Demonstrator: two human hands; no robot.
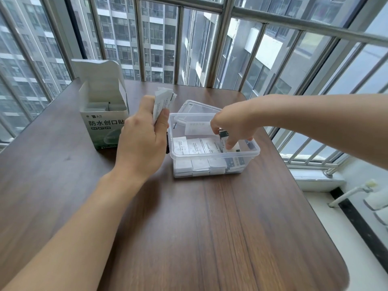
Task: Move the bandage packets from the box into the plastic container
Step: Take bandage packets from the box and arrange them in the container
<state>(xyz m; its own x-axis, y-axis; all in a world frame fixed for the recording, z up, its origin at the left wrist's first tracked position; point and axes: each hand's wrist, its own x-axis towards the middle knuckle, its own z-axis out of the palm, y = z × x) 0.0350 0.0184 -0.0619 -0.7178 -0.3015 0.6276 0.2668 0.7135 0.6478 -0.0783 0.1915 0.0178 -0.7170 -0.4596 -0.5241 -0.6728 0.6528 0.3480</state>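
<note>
1. A dark wooden table [210, 227] carries everything.
2. An open box [102, 114] stands on it, just left of the left hand's [142, 139] grip.
3. A plastic container [214, 162] sits under the right hand [233, 127].
4. A clear lid [195, 107] lies behind it.

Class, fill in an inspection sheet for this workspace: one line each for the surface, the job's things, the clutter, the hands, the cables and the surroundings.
Surface: dark wooden table with rounded corners.
Job's things: open box stands at the back left, packets still visible inside; clear plastic container at centre holds rows of bandage packets; its lid lies behind it.
Clutter: nothing seen.
Hands: left hand grips a bundle of packets between box and container; right hand reaches into the container, fingers on packets at its right end.
Cables: nothing seen.
Surroundings: window with metal bars, high-rise buildings outside; white pipe at the lower right.
</note>
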